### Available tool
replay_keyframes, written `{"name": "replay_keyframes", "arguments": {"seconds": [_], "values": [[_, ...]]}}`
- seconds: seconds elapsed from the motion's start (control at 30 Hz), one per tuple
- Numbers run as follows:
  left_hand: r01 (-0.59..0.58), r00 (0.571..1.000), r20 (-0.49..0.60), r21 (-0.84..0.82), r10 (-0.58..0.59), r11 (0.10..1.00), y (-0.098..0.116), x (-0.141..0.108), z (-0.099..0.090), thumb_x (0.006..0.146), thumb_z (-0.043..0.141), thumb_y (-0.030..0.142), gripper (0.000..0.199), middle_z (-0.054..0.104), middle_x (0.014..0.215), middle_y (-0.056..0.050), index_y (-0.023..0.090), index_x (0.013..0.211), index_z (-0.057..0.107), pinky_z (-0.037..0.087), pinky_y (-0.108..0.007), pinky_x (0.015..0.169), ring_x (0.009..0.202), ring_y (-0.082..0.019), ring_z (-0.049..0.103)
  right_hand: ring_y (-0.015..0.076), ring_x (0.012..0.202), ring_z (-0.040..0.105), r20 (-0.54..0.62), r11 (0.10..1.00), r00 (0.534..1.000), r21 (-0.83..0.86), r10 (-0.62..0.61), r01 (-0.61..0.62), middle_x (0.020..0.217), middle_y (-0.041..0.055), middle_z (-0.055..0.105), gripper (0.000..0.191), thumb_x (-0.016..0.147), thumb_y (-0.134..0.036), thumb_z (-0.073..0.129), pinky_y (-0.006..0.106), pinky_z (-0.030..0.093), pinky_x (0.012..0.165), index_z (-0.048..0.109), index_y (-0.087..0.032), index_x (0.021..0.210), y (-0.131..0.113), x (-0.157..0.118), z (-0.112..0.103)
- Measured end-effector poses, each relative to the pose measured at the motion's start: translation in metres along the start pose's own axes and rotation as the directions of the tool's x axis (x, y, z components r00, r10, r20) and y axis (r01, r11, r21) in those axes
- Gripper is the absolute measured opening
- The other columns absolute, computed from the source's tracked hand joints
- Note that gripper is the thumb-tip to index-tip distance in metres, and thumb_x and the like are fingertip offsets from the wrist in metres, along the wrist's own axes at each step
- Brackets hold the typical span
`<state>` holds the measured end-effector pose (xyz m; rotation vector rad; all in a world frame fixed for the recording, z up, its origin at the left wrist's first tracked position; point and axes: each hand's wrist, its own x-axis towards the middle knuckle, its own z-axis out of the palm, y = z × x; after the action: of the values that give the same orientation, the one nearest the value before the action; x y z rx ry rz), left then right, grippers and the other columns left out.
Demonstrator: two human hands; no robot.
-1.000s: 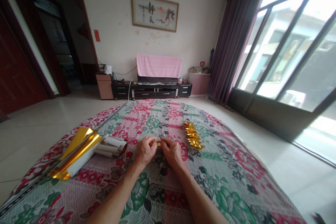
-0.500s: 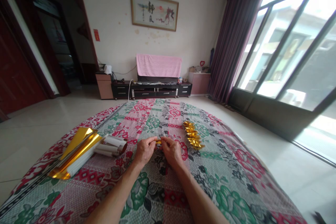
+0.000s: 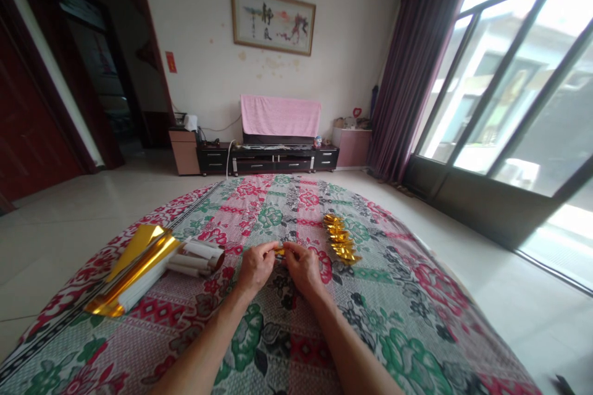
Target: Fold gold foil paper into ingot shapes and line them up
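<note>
Between my two hands, over the middle of the flowered cloth (image 3: 259,197), is a small piece of gold foil paper (image 3: 279,251). My left hand (image 3: 257,266) pinches its left side with thumb and forefinger. The other side is pinched by my right hand (image 3: 302,265). Most of the piece is hidden behind the fingers. To the right of my right hand lies a row of several folded gold foil pieces (image 3: 340,238). On the left, loosely rolled gold foil sheets (image 3: 134,271) rest beside some white paper rolls (image 3: 197,257).
Beyond the cloth stands a low black cabinet (image 3: 273,160) with a pink towel (image 3: 280,115) draped over something on it. A dark curtain (image 3: 407,68) and large windows are on the right. A dark red door (image 3: 32,111) is at the left.
Almost nothing differs. Both hands stay in the same place on the gold foil piece, with at most a tiny shift of the fingers.
</note>
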<state>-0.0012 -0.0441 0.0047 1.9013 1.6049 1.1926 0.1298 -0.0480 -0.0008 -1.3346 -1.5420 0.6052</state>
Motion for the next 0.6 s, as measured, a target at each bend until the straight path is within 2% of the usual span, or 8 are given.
{"name": "replay_keyframes", "arguments": {"seconds": [0.13, 0.3, 0.6], "values": [[0.014, 1.000, -0.028, 0.056, -0.012, 0.998, 0.0017, -0.0008, 0.0001, 0.075, 0.046, 0.013, 0.031, 0.070, 0.096, -0.006, 0.016, 0.097, 0.069, 0.051, -0.028, 0.085, 0.089, -0.017, 0.066, 0.0161, 0.053, 0.063, -0.004, 1.000, 1.000, -0.009, 0.002, -0.002, 0.059, 0.0025, 0.068, 0.029, 0.075, -0.025, 0.048, 0.023, 0.045, 0.052, 0.071, -0.017, 0.091, -0.0026, -0.0002, -0.0004], [0.001, 0.999, -0.052, 0.104, 0.004, 0.995, 0.0016, -0.0012, 0.0014, 0.075, 0.047, 0.014, 0.031, 0.071, 0.095, -0.006, 0.016, 0.098, 0.068, 0.051, -0.030, 0.084, 0.088, -0.018, 0.066, 0.0161, 0.055, 0.064, 0.005, 1.000, 1.000, -0.015, 0.006, -0.006, 0.061, 0.0029, 0.068, 0.029, 0.074, -0.024, 0.048, 0.023, 0.045, 0.054, 0.070, -0.016, 0.091, -0.0049, -0.0007, -0.0016], [0.017, 0.999, -0.034, 0.054, -0.015, 0.998, 0.0049, -0.0022, -0.0012, 0.075, 0.045, 0.014, 0.031, 0.071, 0.096, -0.005, 0.016, 0.094, 0.069, 0.050, -0.027, 0.087, 0.090, -0.016, 0.066, 0.0153, 0.057, 0.064, -0.021, 0.998, 1.000, -0.065, -0.003, 0.002, 0.064, 0.0032, 0.070, 0.028, 0.074, -0.023, 0.047, 0.022, 0.045, 0.057, 0.071, -0.017, 0.088, -0.0049, -0.0013, -0.0004]]}}
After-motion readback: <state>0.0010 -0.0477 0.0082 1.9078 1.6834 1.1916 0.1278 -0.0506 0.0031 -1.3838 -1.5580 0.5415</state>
